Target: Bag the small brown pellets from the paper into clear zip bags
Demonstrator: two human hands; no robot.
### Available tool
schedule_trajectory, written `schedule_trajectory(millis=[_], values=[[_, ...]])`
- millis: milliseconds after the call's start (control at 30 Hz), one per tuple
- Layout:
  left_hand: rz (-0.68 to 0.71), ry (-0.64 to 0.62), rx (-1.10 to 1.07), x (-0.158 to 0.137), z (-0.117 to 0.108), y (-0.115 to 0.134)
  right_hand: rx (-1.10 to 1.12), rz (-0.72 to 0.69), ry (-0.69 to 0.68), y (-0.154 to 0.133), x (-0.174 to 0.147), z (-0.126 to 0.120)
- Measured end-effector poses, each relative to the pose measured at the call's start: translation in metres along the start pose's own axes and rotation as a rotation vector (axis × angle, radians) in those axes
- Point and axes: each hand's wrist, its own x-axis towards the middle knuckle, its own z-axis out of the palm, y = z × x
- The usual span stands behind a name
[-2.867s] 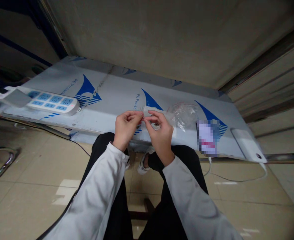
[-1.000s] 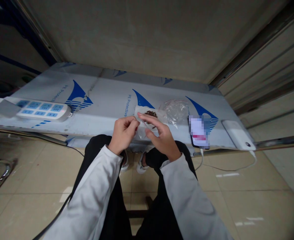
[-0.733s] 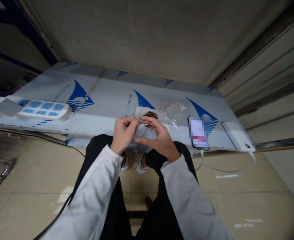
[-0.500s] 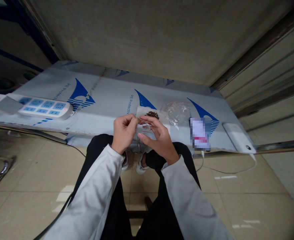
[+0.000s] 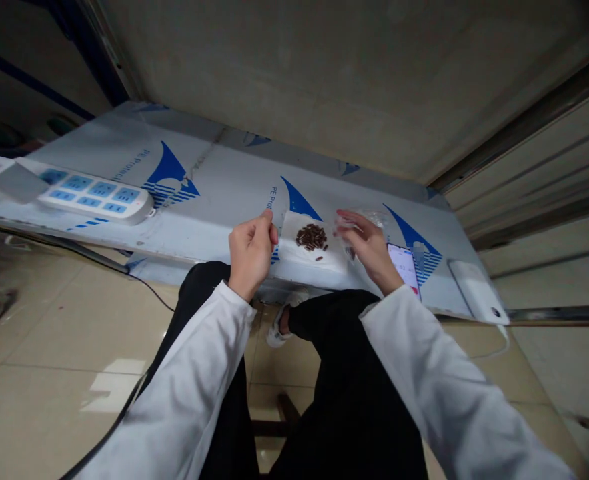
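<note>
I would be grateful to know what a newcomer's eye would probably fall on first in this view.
Probably the heap of small brown pieces on white paper, near the front edge of the table, between the left hand and the right hand. Next, perhaps, the bold blue marks printed across the table, and the white power strip with blue panels at the table's left end.

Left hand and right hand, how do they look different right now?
The left hand is curled like a fist; the right hand has its thumb and fingers parted. The left hand is left of the small brown pieces; the right hand is on their other side, at the clear plastic bag. Both are bare and come from white sleeves.
</note>
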Motion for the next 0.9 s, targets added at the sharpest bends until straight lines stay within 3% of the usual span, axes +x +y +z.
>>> schedule_trajectory(millis=[200,367,700,900], values=[[-0.01,0.007,-0.005,0.003,0.0,-0.003,-0.943,-0.368,-0.567,-0.013,0.041,0.0],[-0.007,0.023,0.018,0.004,-0.001,-0.004,-1.36,-0.572,-0.804,-0.035,0.057,0.012],[0.037,0.036,0.09,0.006,-0.003,-0.003,-1.476,-0.722,-0.86,-0.039,0.062,0.018],[0.023,0.049,0.09,0.007,-0.005,-0.003,-1.381,-0.639,-0.766,-0.044,0.059,-0.001]])
